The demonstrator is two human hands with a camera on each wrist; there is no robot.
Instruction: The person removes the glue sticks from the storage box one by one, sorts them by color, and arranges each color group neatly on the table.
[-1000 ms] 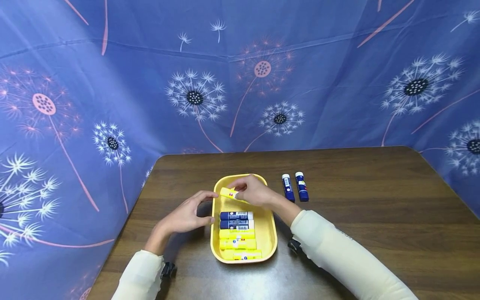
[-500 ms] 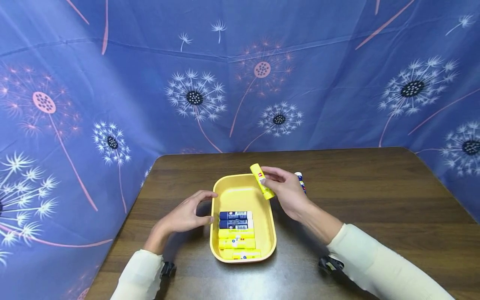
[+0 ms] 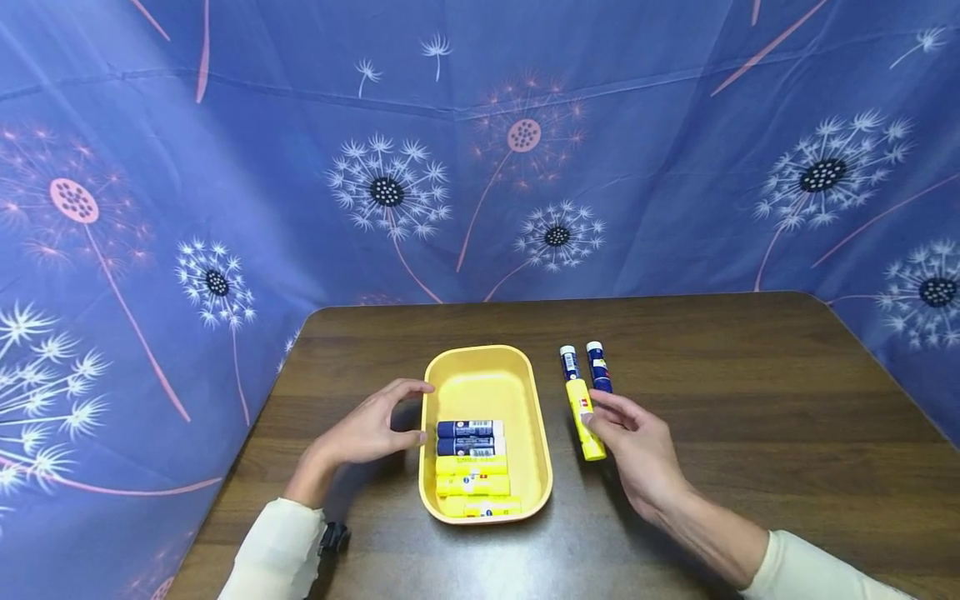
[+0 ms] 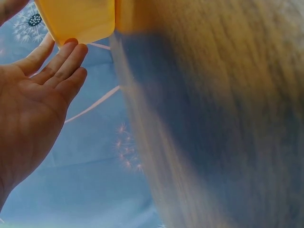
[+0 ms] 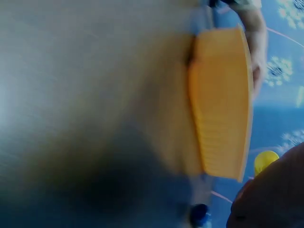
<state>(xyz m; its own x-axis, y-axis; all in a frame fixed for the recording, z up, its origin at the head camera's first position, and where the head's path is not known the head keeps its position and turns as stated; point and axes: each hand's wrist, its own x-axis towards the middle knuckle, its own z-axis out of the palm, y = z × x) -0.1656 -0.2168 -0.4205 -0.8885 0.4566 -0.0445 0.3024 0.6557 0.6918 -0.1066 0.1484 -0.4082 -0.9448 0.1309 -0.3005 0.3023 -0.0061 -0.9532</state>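
My right hand (image 3: 637, 442) pinches a yellow glue stick (image 3: 585, 421) between thumb and fingers, to the right of the yellow tray (image 3: 530, 442). In the right wrist view, one round end of that glue stick (image 5: 265, 161) shows past the dark hand (image 5: 273, 194). Fingers and thumb of my left hand (image 3: 371, 427) are spread at the tray's left rim; the left wrist view has its fingertips by the tray wall (image 4: 80, 21). Inside the tray, two blue glue sticks (image 3: 470, 429) and several yellow ones (image 3: 472, 485) lie sideways in a column.
Two blue glue sticks with white caps lie right of the tray: the left one (image 3: 569, 363) is partly hidden by the held stick, the right one (image 3: 599, 367) by my fingers. The brown wooden table (image 3: 750, 400) ends at a blue dandelion-patterned cloth (image 3: 637, 167).
My right hand has lifted the yellow glue stick out of the tray's far end and carried it right, to the near side of the blue sticks. The left hand has stayed in place.
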